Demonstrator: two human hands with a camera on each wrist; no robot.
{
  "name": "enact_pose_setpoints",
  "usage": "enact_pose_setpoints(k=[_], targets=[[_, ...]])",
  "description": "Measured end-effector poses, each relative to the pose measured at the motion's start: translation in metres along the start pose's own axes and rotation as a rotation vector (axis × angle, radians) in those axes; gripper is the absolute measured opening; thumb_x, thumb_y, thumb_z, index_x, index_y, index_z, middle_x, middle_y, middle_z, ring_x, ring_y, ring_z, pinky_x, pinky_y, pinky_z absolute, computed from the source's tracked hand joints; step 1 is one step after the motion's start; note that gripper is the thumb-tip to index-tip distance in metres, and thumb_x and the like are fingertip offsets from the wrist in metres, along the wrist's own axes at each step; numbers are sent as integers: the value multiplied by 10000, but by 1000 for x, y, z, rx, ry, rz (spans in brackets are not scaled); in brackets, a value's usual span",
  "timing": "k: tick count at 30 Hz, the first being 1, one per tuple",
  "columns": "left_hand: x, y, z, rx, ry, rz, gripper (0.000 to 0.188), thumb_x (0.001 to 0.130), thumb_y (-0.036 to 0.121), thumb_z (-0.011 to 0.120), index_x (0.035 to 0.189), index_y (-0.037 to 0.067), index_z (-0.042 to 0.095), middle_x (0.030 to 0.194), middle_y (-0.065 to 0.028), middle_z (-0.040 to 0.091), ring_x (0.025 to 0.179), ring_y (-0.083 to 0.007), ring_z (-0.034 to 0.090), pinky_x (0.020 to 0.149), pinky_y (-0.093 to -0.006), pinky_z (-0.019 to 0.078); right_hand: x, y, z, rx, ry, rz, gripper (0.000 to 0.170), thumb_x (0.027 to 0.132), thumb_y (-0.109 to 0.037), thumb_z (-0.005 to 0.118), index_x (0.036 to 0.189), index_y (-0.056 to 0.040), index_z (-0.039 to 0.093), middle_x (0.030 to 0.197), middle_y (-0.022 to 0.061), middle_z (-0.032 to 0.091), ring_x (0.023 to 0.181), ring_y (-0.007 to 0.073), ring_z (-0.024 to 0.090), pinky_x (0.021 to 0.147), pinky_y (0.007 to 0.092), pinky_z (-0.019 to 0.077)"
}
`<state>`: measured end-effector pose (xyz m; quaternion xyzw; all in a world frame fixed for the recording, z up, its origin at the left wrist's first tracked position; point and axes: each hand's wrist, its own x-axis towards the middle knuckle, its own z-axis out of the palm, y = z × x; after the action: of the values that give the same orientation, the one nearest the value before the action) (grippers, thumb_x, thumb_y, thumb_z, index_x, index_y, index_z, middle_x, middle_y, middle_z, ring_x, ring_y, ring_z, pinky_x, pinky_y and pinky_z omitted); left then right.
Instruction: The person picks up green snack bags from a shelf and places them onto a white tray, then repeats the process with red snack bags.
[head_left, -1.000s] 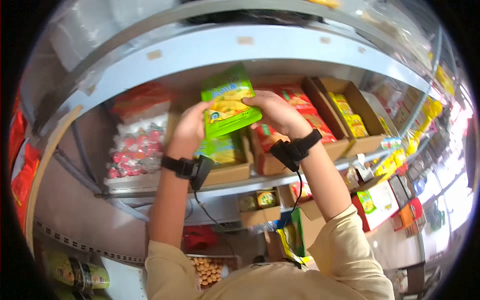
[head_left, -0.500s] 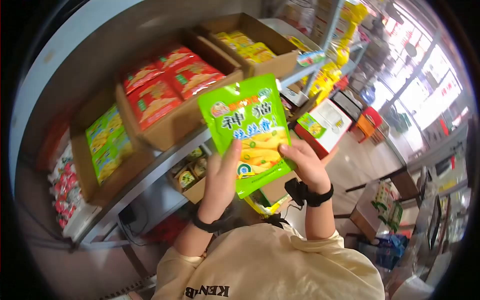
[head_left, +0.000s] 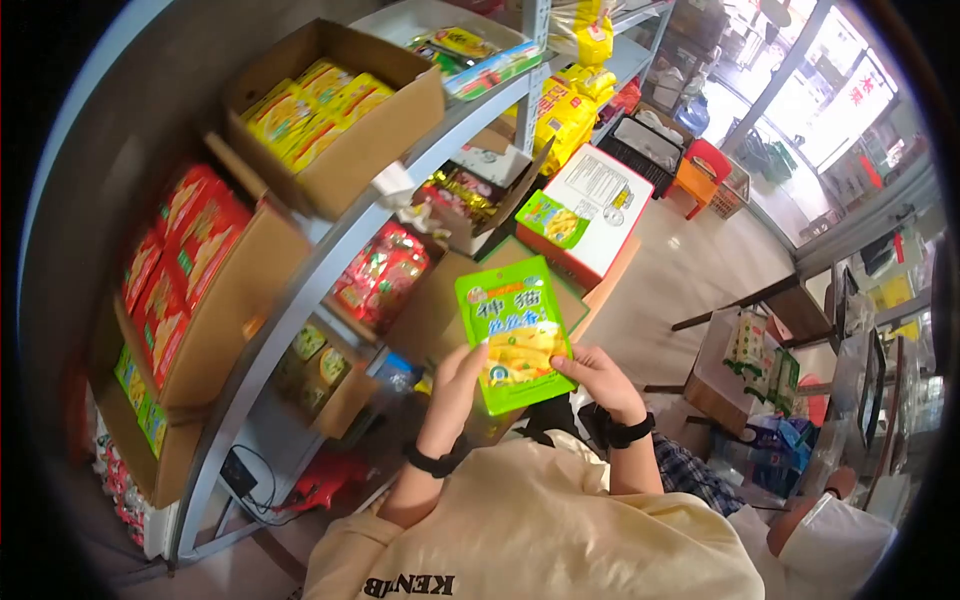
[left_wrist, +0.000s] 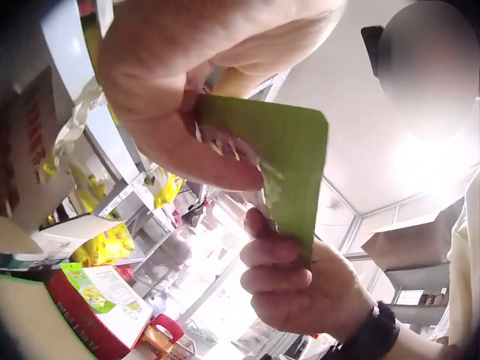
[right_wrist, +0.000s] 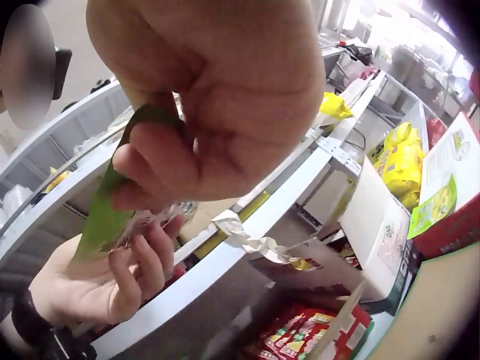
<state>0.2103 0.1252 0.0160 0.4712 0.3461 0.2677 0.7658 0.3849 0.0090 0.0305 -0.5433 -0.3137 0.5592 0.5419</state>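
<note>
A green snack packet (head_left: 520, 310) with yellow strips pictured on its front is held upright before the chest in the head view. My left hand (head_left: 450, 392) grips its lower left side, the thumb lying over the front. On the opposite edge my right hand (head_left: 608, 382) pinches it between thumb and curled fingers. From the left wrist, the packet's plain green side (left_wrist: 296, 150) shows, with the fingers of the right hand (left_wrist: 292, 289) bent behind it. A similar green packet (head_left: 553, 220) lies on a white-and-red carton (head_left: 600, 190) beyond the hands.
On the left, a metal shelf (head_left: 290, 330) bears open cardboard boxes with red packets (head_left: 185, 270) and yellow packets (head_left: 320, 105). Its lower level has more red packets (head_left: 382, 270). An orange stool (head_left: 698, 182) stands beyond the carton, and a wooden box (head_left: 700, 375) is at right.
The view has turned right, away from the box of green packets toward the white-and-red carton. Both hands have brought the packet from over the shelf boxes to before the chest, still holding it.
</note>
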Motion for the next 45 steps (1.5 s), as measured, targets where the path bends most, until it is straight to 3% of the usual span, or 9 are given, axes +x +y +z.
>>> enact_pose_setpoints(k=[4,8,13,18,28,32,36,42,45], targets=[[46,-23,43,-77,109,-48,259,895,183,512,1024,-32,579,919,-10,602,833,-52,511,751,-199,393,39,-3,-81,-256,-157,93,305,895,-237,518,1020,30,594,899,59,638,784,76,528,732,244,433],[90,-20,94,-114,127,-98,256,899,162,503,1035,-42,577,919,-4,608,822,-38,516,737,-188,401,69,-48,-143,-237,-113,175,299,876,-253,544,945,32,599,700,15,569,644,64,464,577,233,396],[116,-24,130,75,-6,-98,249,897,144,504,1026,-56,578,934,-10,608,817,-44,520,730,-192,413,86,-28,-205,-213,-108,-19,214,845,-161,554,902,41,595,628,-5,504,576,55,410,522,232,357],[124,-16,135,74,151,-84,208,865,115,546,1035,-5,559,915,-28,603,822,-73,561,696,-225,468,100,-30,-217,-251,-147,-49,189,842,-146,558,853,40,592,584,-5,481,544,61,388,497,250,350],[137,-46,140,-10,70,-172,269,889,149,491,1117,8,518,974,-60,574,893,-129,581,751,-250,491,90,-32,-214,-402,81,37,179,833,-150,567,858,27,577,566,17,489,516,69,405,477,252,349],[148,-53,151,-61,36,-248,418,890,189,518,1259,34,399,1159,-97,528,1020,-138,530,803,-284,469,113,-18,-234,-343,88,71,169,836,-143,555,857,25,566,578,25,497,527,67,428,484,248,358],[175,-66,173,-97,190,-249,484,890,174,513,1310,35,317,1163,-113,509,1008,-153,531,806,-285,469,155,-12,-265,-324,91,71,139,833,-120,549,804,16,543,577,22,500,525,71,442,489,247,365],[269,-65,229,3,289,-280,489,854,113,513,1289,-8,326,1090,-115,547,938,-134,553,789,-257,461,235,-31,-353,-502,-54,134,169,811,-116,551,925,6,572,669,67,572,576,116,522,545,258,423],[313,-43,268,-58,379,-219,443,839,97,510,1241,-30,375,1054,-118,566,910,-128,558,779,-249,456,268,-51,-395,-552,-179,112,368,771,-98,564,1126,-20,504,822,125,595,673,186,578,596,301,458]])
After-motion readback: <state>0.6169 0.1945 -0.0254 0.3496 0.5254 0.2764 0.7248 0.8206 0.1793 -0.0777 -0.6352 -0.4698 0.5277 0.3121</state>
